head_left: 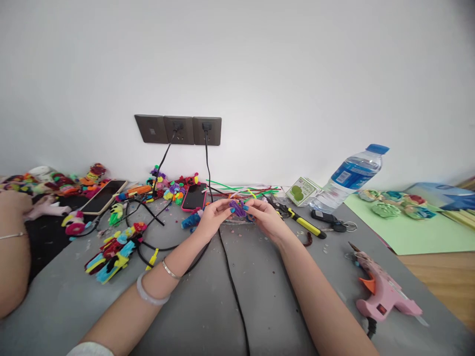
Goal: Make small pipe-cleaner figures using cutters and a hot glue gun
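Note:
Both my hands meet over the middle of the grey table. My left hand and my right hand pinch a small purple pipe-cleaner piece between their fingertips, fingers closed on it from either side. Two bracelets sit on my left wrist. Loose pipe cleaners in green, red and white lie just behind the hands near the wall.
Yellow-handled pliers, keys, a water bottle and a pink glue gun lie to the right. Two phones, black cables and colourful craft pieces lie left. Another person's arm rests at far left.

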`<state>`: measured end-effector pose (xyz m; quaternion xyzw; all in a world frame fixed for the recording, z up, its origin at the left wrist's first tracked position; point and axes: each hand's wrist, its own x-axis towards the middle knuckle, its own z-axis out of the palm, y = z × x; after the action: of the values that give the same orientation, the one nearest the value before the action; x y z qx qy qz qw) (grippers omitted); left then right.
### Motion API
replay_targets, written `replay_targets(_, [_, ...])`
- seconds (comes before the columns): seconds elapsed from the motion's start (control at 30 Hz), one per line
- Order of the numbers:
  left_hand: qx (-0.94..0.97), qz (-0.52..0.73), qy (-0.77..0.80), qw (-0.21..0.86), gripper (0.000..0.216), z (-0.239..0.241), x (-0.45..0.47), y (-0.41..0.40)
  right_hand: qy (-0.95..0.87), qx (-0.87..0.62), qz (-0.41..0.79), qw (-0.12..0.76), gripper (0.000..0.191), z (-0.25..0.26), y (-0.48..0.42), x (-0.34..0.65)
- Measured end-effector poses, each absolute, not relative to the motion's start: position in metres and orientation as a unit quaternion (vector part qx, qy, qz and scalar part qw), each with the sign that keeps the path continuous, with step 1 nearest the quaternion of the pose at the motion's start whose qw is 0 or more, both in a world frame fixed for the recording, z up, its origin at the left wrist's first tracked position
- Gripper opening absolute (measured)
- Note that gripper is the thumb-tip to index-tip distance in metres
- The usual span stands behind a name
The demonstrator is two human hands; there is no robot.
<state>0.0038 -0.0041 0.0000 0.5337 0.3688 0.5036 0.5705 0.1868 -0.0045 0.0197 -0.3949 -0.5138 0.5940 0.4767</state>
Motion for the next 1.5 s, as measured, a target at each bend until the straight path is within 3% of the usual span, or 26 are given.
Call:
replay_targets(0.5, [0.532,0.497,0.366,0.580,0.044,0.001,0.005,-0.006,-0.537,-0.370,0.566,0.505,0.032,0.016,-0.007,0.182])
replay_targets(0.87, [0.515,0.509,0.354,0.592,0.042,0.007,0.004,-0.009,-0.629,-0.355,0.430,0.542,0.024,0.028,-0.013,0.185])
replay_targets(1.5, [0.492,0.521,0.337,0.610,0.040,0.008,0.006,-0.010,-0.641,-0.345,0.415,0.546,0.018,0.023,-0.011,0.183])
